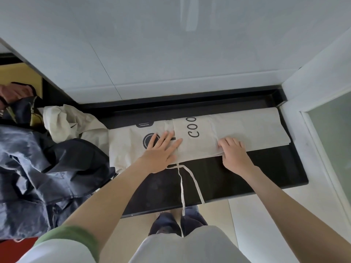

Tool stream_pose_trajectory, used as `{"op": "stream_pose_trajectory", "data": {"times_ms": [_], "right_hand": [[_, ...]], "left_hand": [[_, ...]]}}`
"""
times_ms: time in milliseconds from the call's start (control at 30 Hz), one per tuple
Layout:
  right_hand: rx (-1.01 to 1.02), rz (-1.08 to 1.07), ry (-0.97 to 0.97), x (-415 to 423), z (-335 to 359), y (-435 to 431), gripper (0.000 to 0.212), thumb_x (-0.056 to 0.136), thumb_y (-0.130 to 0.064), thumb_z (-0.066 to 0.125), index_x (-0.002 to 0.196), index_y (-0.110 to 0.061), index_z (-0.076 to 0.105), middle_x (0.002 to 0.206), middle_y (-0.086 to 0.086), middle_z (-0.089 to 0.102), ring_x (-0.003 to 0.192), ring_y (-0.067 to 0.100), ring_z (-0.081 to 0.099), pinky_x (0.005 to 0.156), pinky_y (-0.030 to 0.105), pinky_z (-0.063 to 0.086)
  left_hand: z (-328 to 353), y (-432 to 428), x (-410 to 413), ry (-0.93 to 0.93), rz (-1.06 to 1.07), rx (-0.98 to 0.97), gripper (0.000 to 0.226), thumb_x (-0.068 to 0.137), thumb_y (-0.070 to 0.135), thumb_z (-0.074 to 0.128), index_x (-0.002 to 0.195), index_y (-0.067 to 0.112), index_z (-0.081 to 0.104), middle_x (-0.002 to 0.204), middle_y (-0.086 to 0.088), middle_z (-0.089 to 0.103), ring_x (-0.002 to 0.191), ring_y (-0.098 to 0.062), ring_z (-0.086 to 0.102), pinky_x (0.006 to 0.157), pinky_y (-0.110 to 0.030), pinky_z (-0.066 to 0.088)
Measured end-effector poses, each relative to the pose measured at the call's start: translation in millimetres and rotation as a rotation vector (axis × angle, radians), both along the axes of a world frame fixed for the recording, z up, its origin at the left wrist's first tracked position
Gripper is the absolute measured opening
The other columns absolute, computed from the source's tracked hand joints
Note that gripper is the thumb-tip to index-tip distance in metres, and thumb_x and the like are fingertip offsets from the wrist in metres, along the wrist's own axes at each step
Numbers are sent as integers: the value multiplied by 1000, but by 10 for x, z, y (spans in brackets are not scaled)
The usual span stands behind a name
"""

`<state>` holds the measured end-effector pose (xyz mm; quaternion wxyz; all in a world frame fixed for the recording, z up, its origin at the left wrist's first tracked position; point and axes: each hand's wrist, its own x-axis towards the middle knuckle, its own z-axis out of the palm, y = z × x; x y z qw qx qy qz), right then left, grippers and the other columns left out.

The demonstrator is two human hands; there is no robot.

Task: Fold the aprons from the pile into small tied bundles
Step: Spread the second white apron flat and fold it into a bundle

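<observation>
Head view: the camera looks down on the black bench (pixel 266 168), with a white wall panel (pixel 171 54) behind its far side.
Cream apron: the cream apron (pixel 247 128) lies flat along the far half of the bench, folded into a long band. A smaller folded panel sits on top at the middle, printed "COO", and a dark round print shows to its left.
Left grip: the left grip (pixel 161 150), a bare hand, is down flat on the apron. Its fingers are straight and spread, pressing the cloth just left of the lettered panel, fingertips over the round print. It has hold of nothing.
Right grip: the right grip (pixel 234 150) is at the apron's near edge, right of the letters. Its fingers are curled on top with the thumb at the edge, pinching the folded layers.
Strings: two pale apron strings (pixel 181 186) run from the near edge between the grips, cross the bare bench and drop over its near rim.
Pile: on the left, dark blue aprons (pixel 47 168) are heaped over the bench's end. A crumpled cream one (pixel 70 124) sits on the far side, right against the flat apron's left end.
Far left: another person's hand (pixel 13 93) rests on dark cloth.
</observation>
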<state>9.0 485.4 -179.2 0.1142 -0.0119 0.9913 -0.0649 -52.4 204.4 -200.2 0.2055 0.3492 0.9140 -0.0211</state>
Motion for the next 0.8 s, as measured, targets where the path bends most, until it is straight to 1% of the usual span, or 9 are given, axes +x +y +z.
{"op": "stream_pose_trajectory", "data": {"times_ms": [67, 167, 233, 333, 433, 567, 633, 700, 800], "right_hand": [[-59, 13, -48, 65, 29, -40, 28, 81, -6, 53, 107, -15, 51, 107, -2, 48, 104, 19, 43, 92, 32, 31], [-152, 146, -3, 136, 121, -286, 13, 82, -20, 47, 92, -12, 51, 91, -1, 49, 89, 23, 48, 82, 32, 38], [-205, 226, -21, 178, 167, -561, 23, 87, -34, 41, 83, -13, 50, 80, -2, 50, 77, 22, 51, 68, 30, 39], [-206, 167, -144, 227, 141, -1040, 36, 94, -48, 46, 100, -13, 52, 90, -2, 52, 81, 17, 54, 66, 26, 43], [-144, 66, -200, 279, 87, -1429, 34, 99, -35, 45, 122, -10, 46, 111, 6, 57, 94, 20, 62, 75, 28, 53], [-234, -19, -378, 295, 120, -1714, 28, 99, -23, 43, 122, -8, 50, 111, 9, 61, 101, 25, 62, 83, 36, 54], [-261, 101, -460, 322, 231, -1854, 27, 100, -25, 41, 116, -7, 53, 104, 8, 61, 96, 24, 62, 80, 36, 52], [-283, 232, -516, 352, 324, -1960, 29, 101, -30, 38, 100, -7, 56, 87, 7, 57, 81, 22, 59, 72, 35, 47], [-369, 236, -338, 294, 366, -2013, 37, 99, -32, 39, 80, -5, 54, 75, 6, 52, 71, 19, 48, 68, 38, 44]], "left_hand": [[27, -25, 23, -20, 20, 70, 59, 94, 48, -10, 150, 35, -13, 160, -4, -16, 147, -23, -16, 118, -47, -6], [72, -57, 53, -48, 147, 178, 53, 105, 29, 18, 152, 34, -5, 161, -3, -12, 147, -21, -15, 117, -41, -9], [91, -88, 82, 64, 224, 135, 61, 102, 17, 32, 154, 27, 1, 161, -8, -7, 147, -26, -12, 116, -42, -10], [142, -170, 95, 143, 400, 80, 57, 103, 30, 31, 154, 24, 6, 160, -11, -9, 147, -31, -12, 115, -47, -11], [151, -321, 120, 145, 497, -4, 61, 102, 43, 26, 154, 24, 0, 160, -11, -14, 146, -31, -16, 115, -49, -11], [103, -509, 165, -41, 500, 5, 62, 102, 47, 18, 152, 26, -10, 159, -9, -18, 145, -26, -21, 118, -47, -9], [87, -560, 172, -110, 493, 19, 61, 102, 47, 16, 152, 27, -13, 158, -8, -22, 144, -26, -25, 118, -47, -11], [75, -567, 158, -128, 486, 27, 60, 102, 45, 15, 152, 26, -13, 158, -8, -23, 144, -26, -25, 118, -47, -11], [113, -574, 136, -78, 507, 113, 55, 104, 33, 24, 154, 24, 2, 160, -10, -8, 147, -29, -8, 118, -45, 1]]}}
